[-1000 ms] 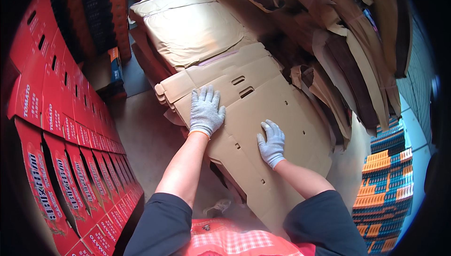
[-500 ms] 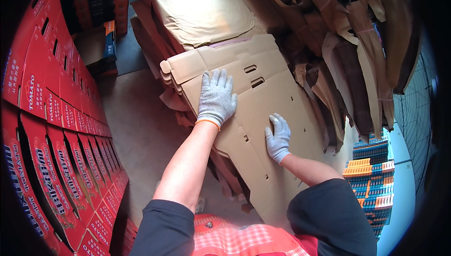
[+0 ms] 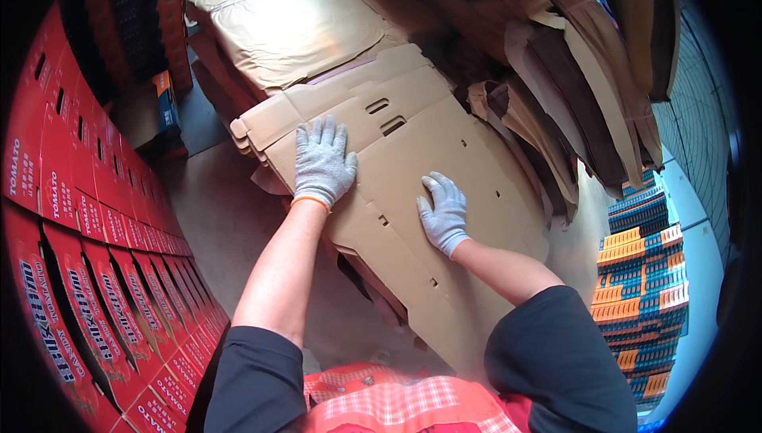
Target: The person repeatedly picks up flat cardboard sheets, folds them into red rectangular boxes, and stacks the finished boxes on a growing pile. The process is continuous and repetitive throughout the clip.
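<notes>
Before me lies a stack of flat brown cardboard box blanks (image 3: 397,187), with slots and small cut-outs in the top sheet. My left hand (image 3: 324,161), in a pale grey knit glove with an orange cuff edge, rests flat near the stack's left edge, fingers stretched out. Lower and to the right, my right hand (image 3: 444,211), gloved alike, lies on the same top sheet with its fingers slightly bent and the thumb apart. Neither hand grips anything that shows. Beyond the stack sits a bulky bundle wrapped in tan paper (image 3: 305,24).
Red printed cartons (image 3: 79,187) form a wall on the left. Torn brown paper wrapping (image 3: 556,84) hangs over dark bundles at the upper right. Stacked orange and teal cartons (image 3: 635,274) stand at the right, beside a white panel (image 3: 702,274). Grey floor (image 3: 230,219) shows at left.
The view has shifted, so the stack and both hands appear farther left. Both hands stay on the top sheet in about the same places, still flat.
</notes>
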Demonstrator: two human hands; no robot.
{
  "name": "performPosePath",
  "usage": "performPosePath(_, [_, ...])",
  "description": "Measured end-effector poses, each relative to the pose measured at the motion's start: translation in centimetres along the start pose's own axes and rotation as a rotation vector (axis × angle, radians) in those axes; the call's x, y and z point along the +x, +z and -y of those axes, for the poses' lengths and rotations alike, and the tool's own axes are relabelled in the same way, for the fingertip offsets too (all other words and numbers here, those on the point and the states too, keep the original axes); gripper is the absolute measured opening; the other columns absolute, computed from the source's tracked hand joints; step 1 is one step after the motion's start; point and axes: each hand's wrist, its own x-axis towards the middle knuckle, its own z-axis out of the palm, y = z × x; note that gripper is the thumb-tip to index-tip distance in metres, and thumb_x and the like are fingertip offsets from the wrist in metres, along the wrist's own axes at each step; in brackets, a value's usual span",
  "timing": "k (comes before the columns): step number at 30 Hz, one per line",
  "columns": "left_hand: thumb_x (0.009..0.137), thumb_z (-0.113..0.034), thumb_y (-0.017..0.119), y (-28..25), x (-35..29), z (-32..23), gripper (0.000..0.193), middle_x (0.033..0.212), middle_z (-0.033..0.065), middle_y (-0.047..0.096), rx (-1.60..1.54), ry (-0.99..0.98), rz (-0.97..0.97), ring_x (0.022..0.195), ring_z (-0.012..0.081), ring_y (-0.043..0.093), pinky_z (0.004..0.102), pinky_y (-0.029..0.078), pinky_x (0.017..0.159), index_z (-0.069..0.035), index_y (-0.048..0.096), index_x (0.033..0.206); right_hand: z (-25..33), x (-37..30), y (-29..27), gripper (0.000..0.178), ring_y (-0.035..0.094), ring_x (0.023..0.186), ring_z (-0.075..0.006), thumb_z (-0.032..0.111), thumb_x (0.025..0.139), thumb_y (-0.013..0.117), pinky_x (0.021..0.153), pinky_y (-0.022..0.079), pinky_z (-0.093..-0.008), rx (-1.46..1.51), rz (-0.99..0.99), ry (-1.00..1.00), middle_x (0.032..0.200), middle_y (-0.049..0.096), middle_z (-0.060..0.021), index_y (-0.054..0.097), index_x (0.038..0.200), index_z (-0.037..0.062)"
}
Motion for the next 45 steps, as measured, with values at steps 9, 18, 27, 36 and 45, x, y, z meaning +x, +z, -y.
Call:
performPosePath(9, [0.095,-0.051,0.041,-0.5,-7.5,-8.0,0.072,0.16,0.0174,0.025,0.151,-0.008,0.184,0.146,0.039,0.023,0.0647,0.004,0.116,-0.005,0.036,0.151,-0.6,-0.2,1.3,0.04,0.051,0.124,-0.0308,0.031,0.085,0.063,0.105,0.036,-0.0466,0.04,-0.122,0.003,0.132,0.057,-0.0117,0.061,0.12,0.0117])
performPosePath(18, [0.093,-0.046,0.044,2.0,-17.2,-23.1,0.074,0.158,0.0199,0.028,0.065,-0.083,0.173,0.147,0.0407,0.021,0.066,0.006,0.116,-0.004,0.032,0.152,-4.8,-7.3,-0.1,0.032,0.054,0.122,-0.034,0.029,0.085,0.063,0.108,0.038,-0.0461,0.46,-0.05,-0.177,0.127,0.061,-0.0152,0.065,0.111,0.0092])
performPosePath(27, [0.095,-0.053,0.042,1.1,-17.5,-24.7,0.073,0.161,0.0158,0.022,0.133,-0.123,0.247,0.149,0.0368,0.018,0.0592,0.005,0.119,-0.01,0.033,0.153,-21.9,-20.8,-8.5,0.05,0.057,0.116,-0.0351,0.029,0.087,0.064,0.102,0.044,-0.0456,0.187,0.02,0.058,0.126,0.061,-0.0171,0.053,0.131,0.0078])
performPosePath(36, [0.092,-0.051,0.048,1.6,-17.7,-24.0,0.072,0.158,0.0193,0.029,0.072,-0.071,0.163,0.147,0.039,0.022,0.0618,0.007,0.118,-0.008,0.04,0.149,-16.9,-10.5,-6.1,0.057,0.068,0.09,-0.0372,0.026,0.088,0.064,0.082,0.053,-0.0446,0.476,0.009,0.667,0.096,0.071,-0.0181,0.045,0.137,0.0048])
performPosePath(45, [0.086,-0.046,0.06,-1.9,-10.8,-9.7,0.072,0.152,0.0251,0.035,-0.202,0.148,0.213,0.143,0.0414,0.029,0.0541,0.017,0.119,-0.005,0.045,0.143,-5.3,2.1,1.2,0.042,0.067,0.092,-0.0367,0.031,0.094,0.05,0.081,0.053,-0.0481,0.011,0.005,0.342,0.106,0.069,-0.0167,0.052,0.133,0.0162])
